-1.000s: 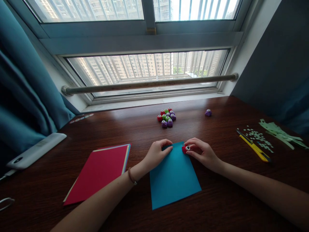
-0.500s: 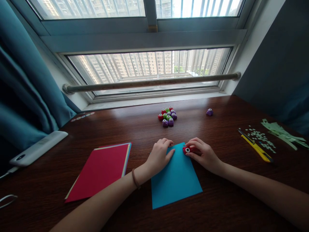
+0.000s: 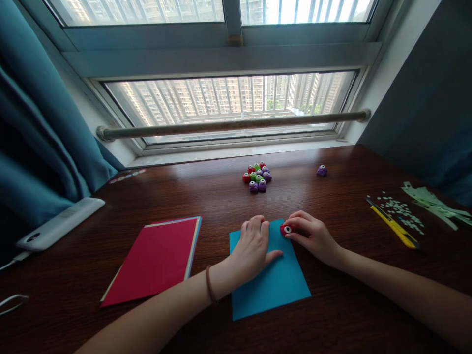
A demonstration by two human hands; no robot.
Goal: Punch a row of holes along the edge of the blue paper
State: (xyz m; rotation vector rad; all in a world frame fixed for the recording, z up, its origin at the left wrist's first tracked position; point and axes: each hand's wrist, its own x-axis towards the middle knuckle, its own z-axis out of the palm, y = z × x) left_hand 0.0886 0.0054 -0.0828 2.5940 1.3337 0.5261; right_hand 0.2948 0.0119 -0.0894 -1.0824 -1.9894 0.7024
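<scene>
A blue paper sheet (image 3: 275,285) lies on the dark wooden table (image 3: 332,196) in front of me. My left hand (image 3: 254,246) rests flat on the sheet's upper part, fingers together, pressing it down. My right hand (image 3: 311,236) grips a small red paper punch (image 3: 285,229) at the sheet's far right corner, with the paper edge at the punch.
A stack of coloured paper with a red top sheet (image 3: 155,258) lies to the left. A cluster of small punches (image 3: 257,177) and a lone purple punch (image 3: 322,170) sit farther back. A yellow utility knife (image 3: 393,228), green paper scraps (image 3: 431,206) and a white device (image 3: 61,223) flank the sides.
My left hand has slid from the sheet's top left corner onto the sheet and now lies flat on it. My right hand stays on the red punch.
</scene>
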